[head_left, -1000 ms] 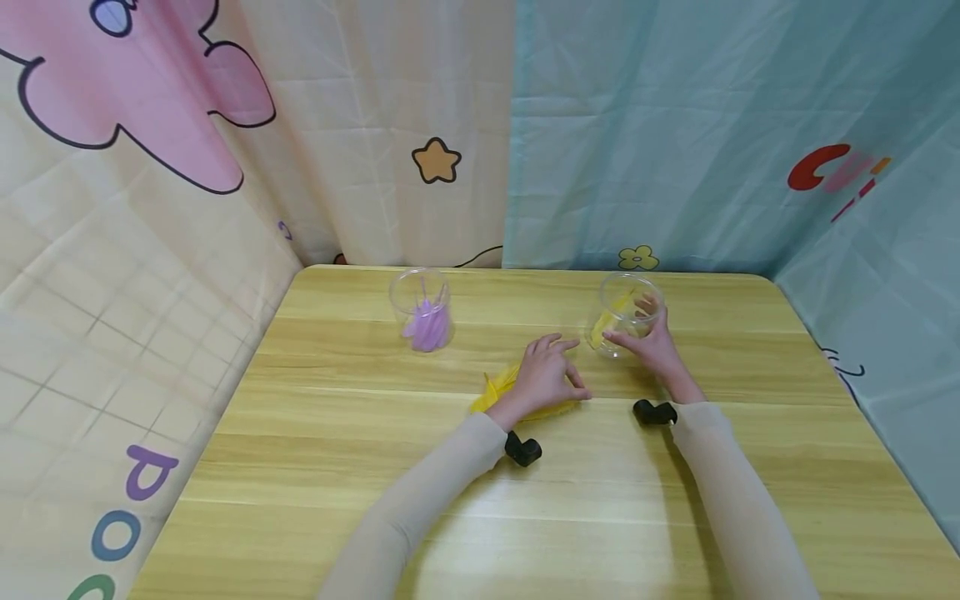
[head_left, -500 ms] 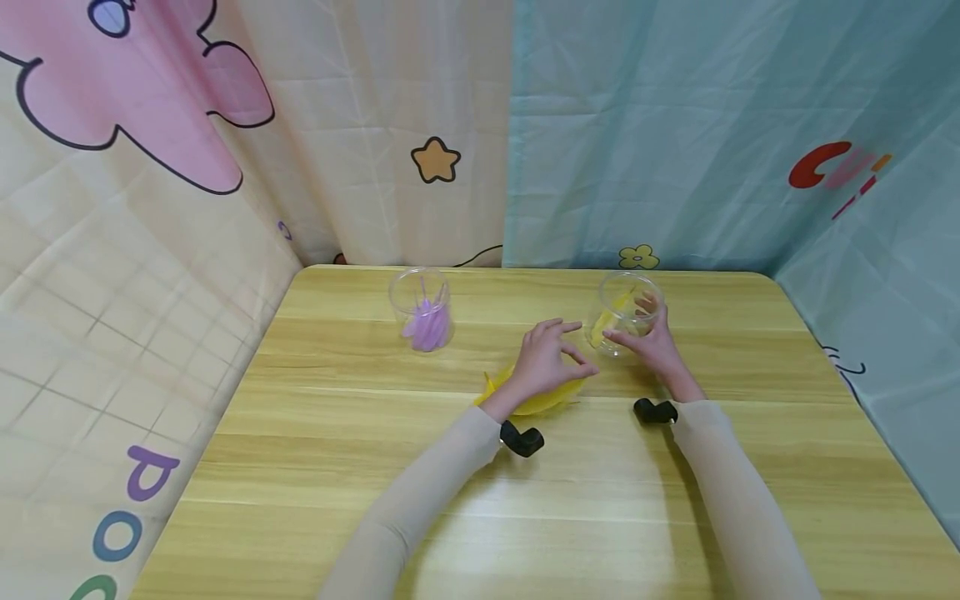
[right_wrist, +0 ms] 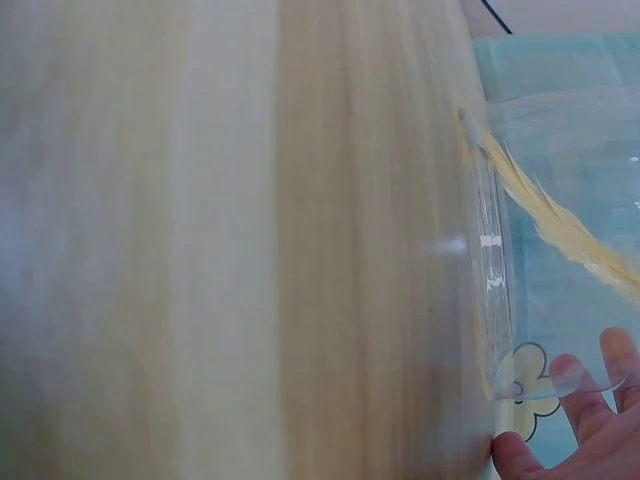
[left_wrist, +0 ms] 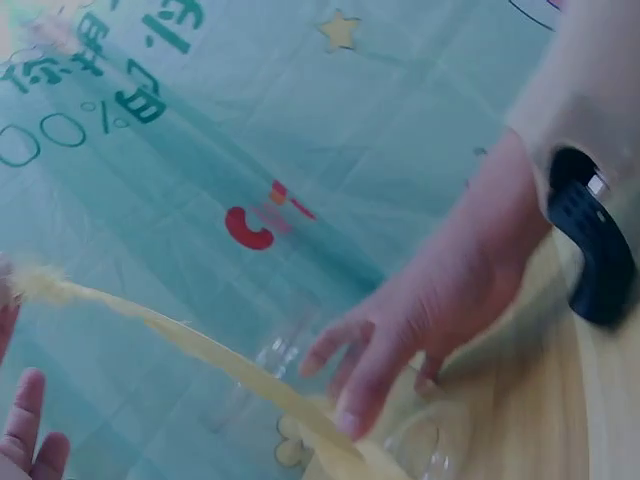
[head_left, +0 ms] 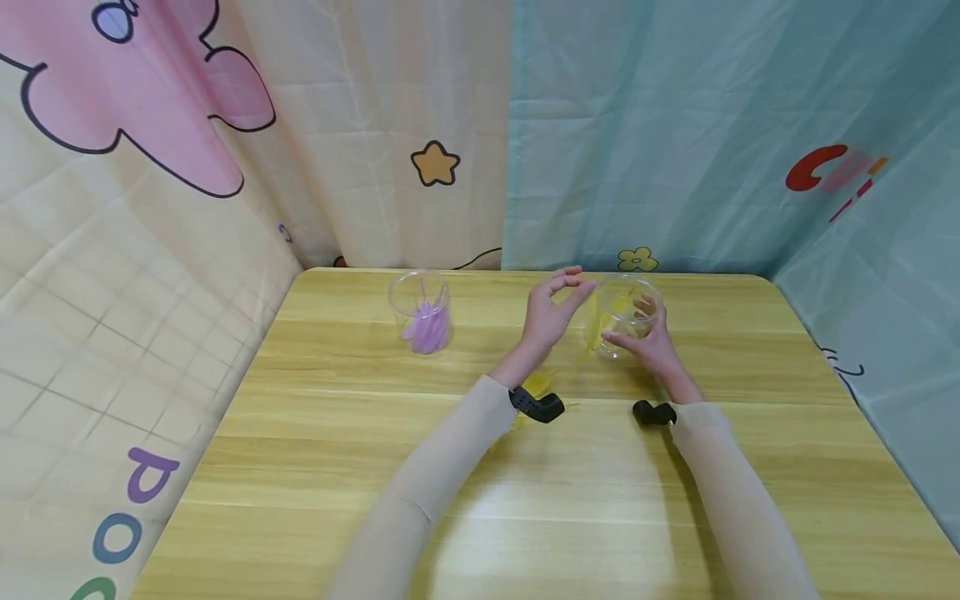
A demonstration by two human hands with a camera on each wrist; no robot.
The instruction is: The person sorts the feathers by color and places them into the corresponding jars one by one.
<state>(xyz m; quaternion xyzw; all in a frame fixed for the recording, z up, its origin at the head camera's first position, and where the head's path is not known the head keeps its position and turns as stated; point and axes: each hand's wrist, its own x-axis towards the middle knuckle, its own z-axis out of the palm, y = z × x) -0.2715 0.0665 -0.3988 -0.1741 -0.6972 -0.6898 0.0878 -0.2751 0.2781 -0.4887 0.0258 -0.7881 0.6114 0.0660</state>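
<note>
My left hand (head_left: 550, 315) pinches a long yellow feather (left_wrist: 215, 352) by one end. The feather hangs down at the left side of a clear plastic cup (head_left: 630, 278). Around that cup's right side curl the thumb and fingers of my right hand (head_left: 654, 340), and the cup stands upright on the table. Inside it, in the right wrist view, a yellow feather (right_wrist: 560, 232) leans diagonally. More yellow feathers (head_left: 537, 383) lie on the table under my left wrist, partly hidden by the arm.
A second clear cup (head_left: 401, 292) with several purple feathers (head_left: 429, 328) stands at the back left of the wooden table (head_left: 315, 433). Printed curtains (head_left: 637, 150) hang behind the table and along both sides. Black wrist cameras (head_left: 656, 412) sit on both forearms.
My left hand has risen from the yellow feathers on the table and moved toward the back, bringing one feather beside the right cup. My right hand stays on the cup.
</note>
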